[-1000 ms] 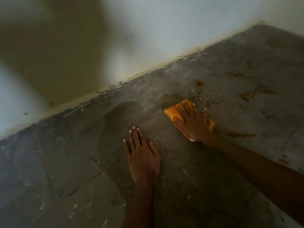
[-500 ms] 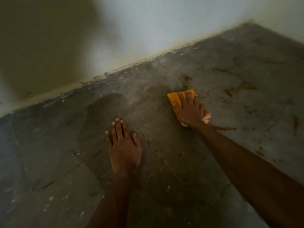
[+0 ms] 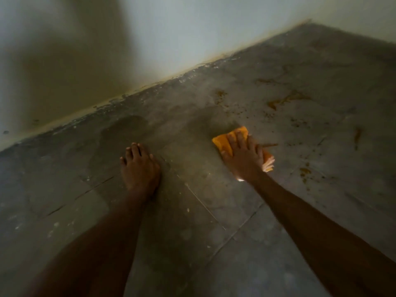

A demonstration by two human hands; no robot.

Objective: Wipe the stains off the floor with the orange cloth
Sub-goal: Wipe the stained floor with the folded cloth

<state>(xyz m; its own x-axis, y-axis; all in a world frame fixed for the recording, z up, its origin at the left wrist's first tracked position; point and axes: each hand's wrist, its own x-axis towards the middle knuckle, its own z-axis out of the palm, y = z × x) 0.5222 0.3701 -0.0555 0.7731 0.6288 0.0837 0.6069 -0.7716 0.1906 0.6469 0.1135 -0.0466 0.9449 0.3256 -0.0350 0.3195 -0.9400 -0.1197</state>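
- Head view: your right hand (image 3: pixel 243 156) lies flat on the orange cloth (image 3: pixel 225 141), fingers spread over its top and pressing it to the floor (image 3: pixel 192 211). It pins the cloth down and does not close round it, which suits wiping, since a flat palm spreads the pressure.
- The cloth is bunched under the palm; one orange corner shows on the wall (image 3: pixel 171 28) side of your fingers, and a paler edge pokes out on the far side from your left hand (image 3: pixel 139 168).
- Your left hand is planted flat on bare floor, well apart from the cloth, fingers together and holding nothing. It looks like a prop for your weight while you lean in.
- The brown stains (image 3: pixel 285 99) lie beyond the cloth, toward the wall and off to the side away from your left hand. One thin streak (image 3: pixel 270 144) sits just beside the cloth; others are spattered further out.
- The floor between the cloth and your left hand looks mostly stain-free, with a darker damp-looking patch (image 3: pixel 124 129) nearer the wall.
- Open room: nothing stands on the floor around the cloth, so you can sweep freely toward the stains. The only hard edge is where the floor meets the wall, past the nearest spatter.
- I judge much of the staining is still to do.
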